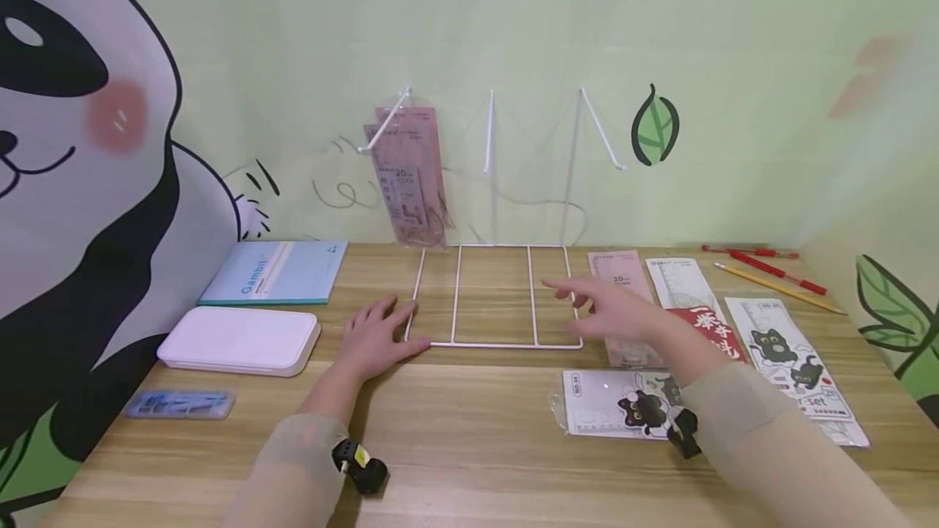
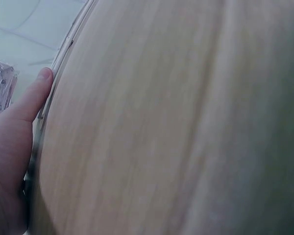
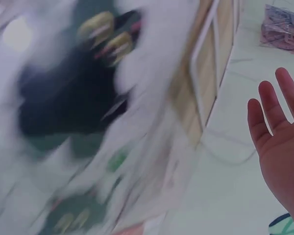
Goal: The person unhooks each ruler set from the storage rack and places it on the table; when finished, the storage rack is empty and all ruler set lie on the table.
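Note:
A white wire display rack (image 1: 506, 345) stands on the table, with three prongs sticking out above its flat base. Pink packaged ruler sets (image 1: 403, 186) hang from its left prong. My left hand (image 1: 377, 338) rests at the base's front left corner, fingers spread; in the left wrist view its thumb (image 2: 35, 95) lies along the wire. My right hand (image 1: 616, 308) hovers over the base's right edge, holding nothing, with its index finger stretched to the left. Its fingers look loosely extended in the right wrist view. Beneath this hand lies another pink ruler pack (image 1: 612, 265).
At left are a blue notebook (image 1: 293, 271), a white case (image 1: 238, 339) and a small blue box (image 1: 179, 404). White cat-print ruler packs (image 1: 594, 406) lie at right, by a red-labelled pack (image 1: 707, 332), a pencil (image 1: 778, 288) and red pens (image 1: 778, 269). A printed wall rises behind.

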The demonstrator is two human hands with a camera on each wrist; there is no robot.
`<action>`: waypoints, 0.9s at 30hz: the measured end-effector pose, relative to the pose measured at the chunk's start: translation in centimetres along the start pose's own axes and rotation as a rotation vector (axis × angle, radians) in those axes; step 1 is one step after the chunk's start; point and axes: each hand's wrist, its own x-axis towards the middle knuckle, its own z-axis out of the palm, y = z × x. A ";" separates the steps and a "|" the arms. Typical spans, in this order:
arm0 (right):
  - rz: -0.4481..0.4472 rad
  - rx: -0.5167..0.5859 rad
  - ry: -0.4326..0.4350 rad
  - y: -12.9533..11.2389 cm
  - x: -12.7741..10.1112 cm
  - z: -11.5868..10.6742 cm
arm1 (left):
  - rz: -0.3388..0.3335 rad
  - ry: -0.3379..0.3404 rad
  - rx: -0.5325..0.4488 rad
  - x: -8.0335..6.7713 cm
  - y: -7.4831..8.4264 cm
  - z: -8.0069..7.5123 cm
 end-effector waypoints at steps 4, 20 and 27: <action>0.018 0.082 0.027 -1.1 2.5 0.2 | 0.000 0.007 0.007 0.0 -0.2 0.1; 0.078 0.200 0.161 -5.7 10.5 0.9 | -0.005 0.005 0.002 0.1 -0.3 0.3; 0.055 0.232 0.246 -7.2 12.8 0.9 | -0.004 -0.001 0.007 0.1 -0.4 0.3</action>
